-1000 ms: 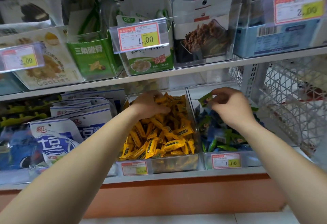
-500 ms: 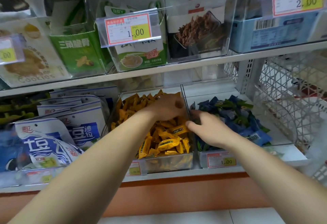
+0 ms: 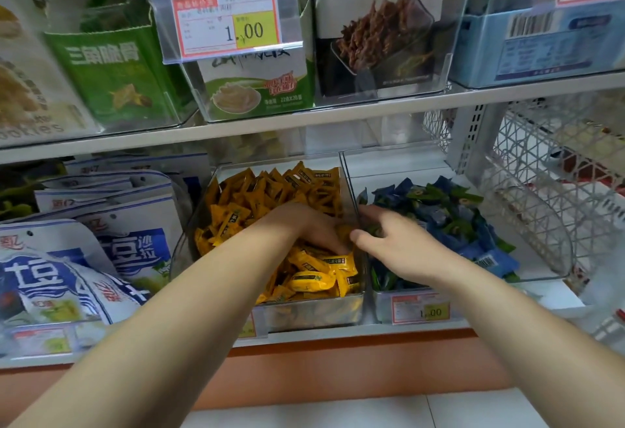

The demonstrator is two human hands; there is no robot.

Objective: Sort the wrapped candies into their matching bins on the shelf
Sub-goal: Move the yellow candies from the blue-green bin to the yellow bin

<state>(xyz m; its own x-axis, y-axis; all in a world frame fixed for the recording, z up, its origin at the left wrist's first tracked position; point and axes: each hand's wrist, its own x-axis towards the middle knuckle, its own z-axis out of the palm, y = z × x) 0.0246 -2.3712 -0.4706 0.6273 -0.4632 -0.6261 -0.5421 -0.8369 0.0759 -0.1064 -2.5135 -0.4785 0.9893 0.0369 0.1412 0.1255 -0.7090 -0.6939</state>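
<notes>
Yellow wrapped candies (image 3: 270, 197) fill a clear bin (image 3: 314, 311) on the lower shelf. Beside it on the right, a second clear bin (image 3: 554, 258) holds blue and green wrapped candies (image 3: 449, 211). My left hand (image 3: 304, 228) is inside the yellow bin near its right wall. Its fingers curl down into the yellow candies, with the fingertips buried. My right hand (image 3: 399, 245) lies over the left side of the blue and green bin. Its thumb and forefinger are spread against the divider between the bins, with green wrappers just under them.
Blue and white snack bags (image 3: 84, 258) stand left of the yellow bin. The upper shelf (image 3: 338, 123) carries clear bins of boxed snacks and a price tag (image 3: 230, 21). A white wire basket (image 3: 558, 163) hangs at the right. Below runs an orange shelf base (image 3: 338, 370).
My left hand has moved from the back of the yellow bin to its front right. My right hand has come down from the back of the blue and green bin to the divider.
</notes>
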